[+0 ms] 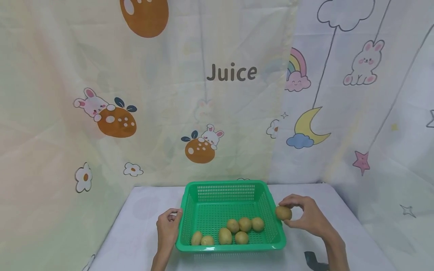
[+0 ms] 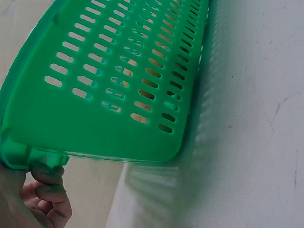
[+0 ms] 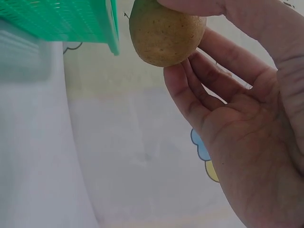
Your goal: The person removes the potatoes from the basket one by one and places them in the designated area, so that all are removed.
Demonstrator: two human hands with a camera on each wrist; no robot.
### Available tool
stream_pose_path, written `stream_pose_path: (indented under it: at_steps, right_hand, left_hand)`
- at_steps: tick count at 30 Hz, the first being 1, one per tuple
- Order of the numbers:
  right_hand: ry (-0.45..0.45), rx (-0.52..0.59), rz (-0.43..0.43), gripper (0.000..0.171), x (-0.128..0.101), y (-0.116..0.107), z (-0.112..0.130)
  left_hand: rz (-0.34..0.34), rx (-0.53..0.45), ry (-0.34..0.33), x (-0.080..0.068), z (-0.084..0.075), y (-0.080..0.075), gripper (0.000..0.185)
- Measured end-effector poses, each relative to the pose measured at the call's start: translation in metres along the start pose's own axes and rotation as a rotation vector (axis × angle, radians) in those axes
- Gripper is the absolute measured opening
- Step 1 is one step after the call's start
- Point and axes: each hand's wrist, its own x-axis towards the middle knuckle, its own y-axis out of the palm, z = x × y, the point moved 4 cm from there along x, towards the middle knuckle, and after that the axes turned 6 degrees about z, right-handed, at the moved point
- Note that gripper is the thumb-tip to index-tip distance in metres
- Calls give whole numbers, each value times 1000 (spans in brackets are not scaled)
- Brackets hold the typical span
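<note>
A green plastic basket (image 1: 230,247) with slotted walls stands in the middle of the head view, and several potatoes (image 1: 225,236) lie along its near side. My left hand (image 1: 168,227) grips the basket's left rim, its fingers curled at the edge; the left wrist view has these fingers (image 2: 53,192) under the rim's corner. Just outside the right rim, my right hand (image 1: 306,216) pinches one round, brown potato (image 1: 283,213) between thumb and fingertips. Seen from the right wrist, that potato (image 3: 164,35) has speckled skin and is held beside the basket wall (image 3: 61,21).
A white-covered table (image 1: 145,210) lies beneath the basket. Behind it hangs a pale curtain (image 1: 162,113) printed with rabbits, fruit and the word Juice. A dark curved piece (image 1: 313,261) shows next to the right forearm at the bottom.
</note>
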Motion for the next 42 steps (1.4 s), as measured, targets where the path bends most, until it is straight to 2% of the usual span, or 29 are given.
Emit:
stream_pose_path:
  at_steps: [8, 18, 27, 42]
  right_hand:
    - [7, -42, -36, 51, -4, -5, -7]
    - [-12, -61, -40, 50, -2, -8, -19]
    - [-28, -58, -35, 50, -1, -8, -33]
    - [21, -70, -12, 49, 2, -8, -58]
  left_hand:
    - [0, -11, 14, 1, 2, 1, 25]
    - [1, -6, 11, 3, 0, -1, 24]
    - [18, -15, -21, 3, 2, 0, 26]
    - [-3, -20, 24, 0, 2, 0, 24]
